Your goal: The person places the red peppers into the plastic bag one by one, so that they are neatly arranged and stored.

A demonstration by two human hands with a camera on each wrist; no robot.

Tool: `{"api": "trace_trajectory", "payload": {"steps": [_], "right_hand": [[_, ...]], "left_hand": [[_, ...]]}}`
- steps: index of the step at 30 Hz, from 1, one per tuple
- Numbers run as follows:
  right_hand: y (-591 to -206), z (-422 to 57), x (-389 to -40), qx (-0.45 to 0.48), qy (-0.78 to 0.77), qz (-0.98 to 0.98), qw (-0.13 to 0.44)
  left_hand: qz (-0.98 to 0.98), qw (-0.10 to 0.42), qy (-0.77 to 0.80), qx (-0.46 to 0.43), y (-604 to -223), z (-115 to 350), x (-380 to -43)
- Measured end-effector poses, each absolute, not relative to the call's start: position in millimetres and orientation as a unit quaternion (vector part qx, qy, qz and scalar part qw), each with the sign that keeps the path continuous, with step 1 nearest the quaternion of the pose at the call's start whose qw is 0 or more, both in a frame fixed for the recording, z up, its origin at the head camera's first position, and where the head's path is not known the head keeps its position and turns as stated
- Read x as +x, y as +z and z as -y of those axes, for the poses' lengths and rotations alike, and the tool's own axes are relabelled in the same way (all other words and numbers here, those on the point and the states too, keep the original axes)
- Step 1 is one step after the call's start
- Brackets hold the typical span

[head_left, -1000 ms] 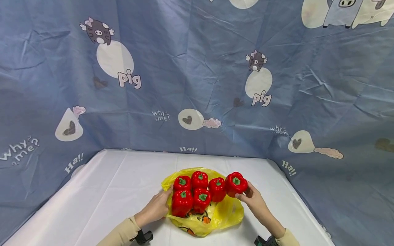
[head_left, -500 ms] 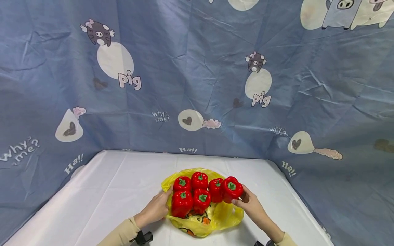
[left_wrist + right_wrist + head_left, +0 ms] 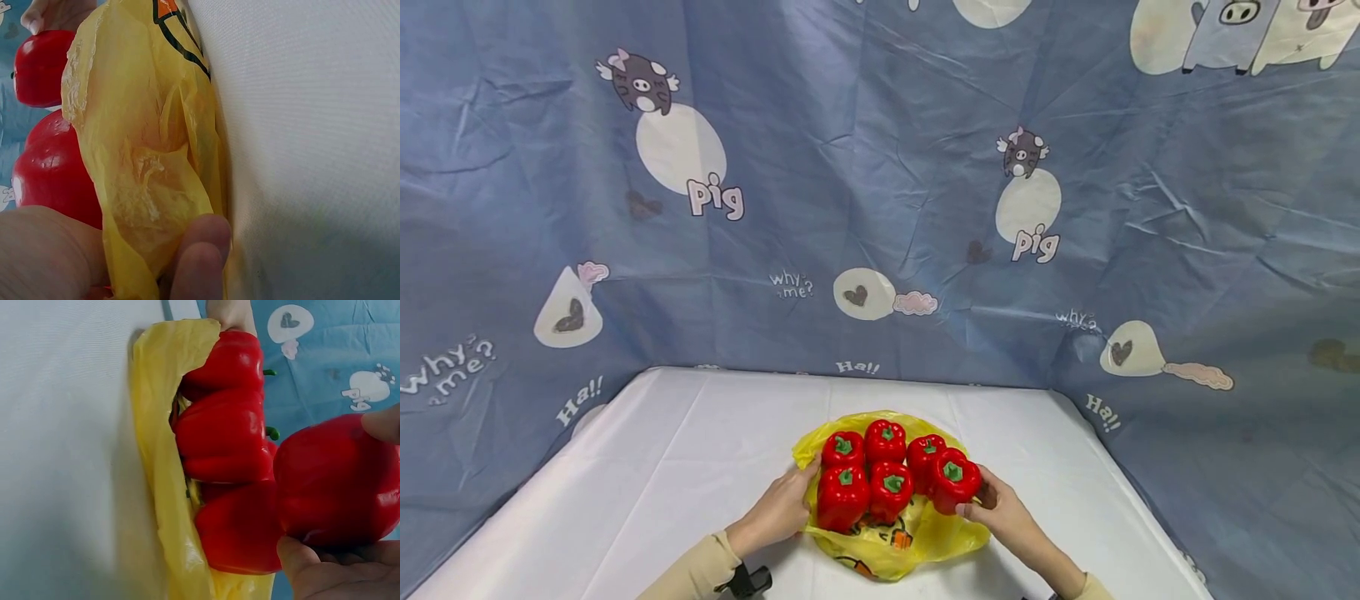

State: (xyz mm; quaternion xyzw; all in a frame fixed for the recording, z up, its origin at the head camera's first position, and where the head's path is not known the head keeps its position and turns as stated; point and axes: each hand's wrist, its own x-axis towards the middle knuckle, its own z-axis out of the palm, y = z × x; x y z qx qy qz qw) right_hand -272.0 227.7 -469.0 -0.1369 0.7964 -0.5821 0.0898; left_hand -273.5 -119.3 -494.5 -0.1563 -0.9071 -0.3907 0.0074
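A yellow plastic bag lies spread open on the white tabletop, with several red bell peppers standing in it, green stems up. My left hand is at the bag's left side. In the left wrist view it pinches the yellow plastic between thumb and fingers. My right hand grips another red bell pepper from its right side, thumb in front. That pepper is at the right end of the group and overlaps the back right pepper. In the right wrist view the gripped pepper sits higher than the others.
A white cloth covers the table around the bag. Blue fabric with pig prints hangs behind the table and along both sides. Dark wrist devices are strapped near the sleeves.
My right hand has carried its bell pepper left and towards me, lower over the bag. The left hand and the other peppers have stayed in place.
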Motion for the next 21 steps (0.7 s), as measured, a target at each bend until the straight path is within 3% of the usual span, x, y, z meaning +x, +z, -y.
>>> {"api": "trace_trajectory", "payload": {"steps": [21], "right_hand": [[-495.1,-225.7,-274.4,-0.17,-0.573,-0.793,0.118]], "left_hand": [[0.905,-0.004,-0.395,-0.159,-494.3,120.1,-273.4]]}}
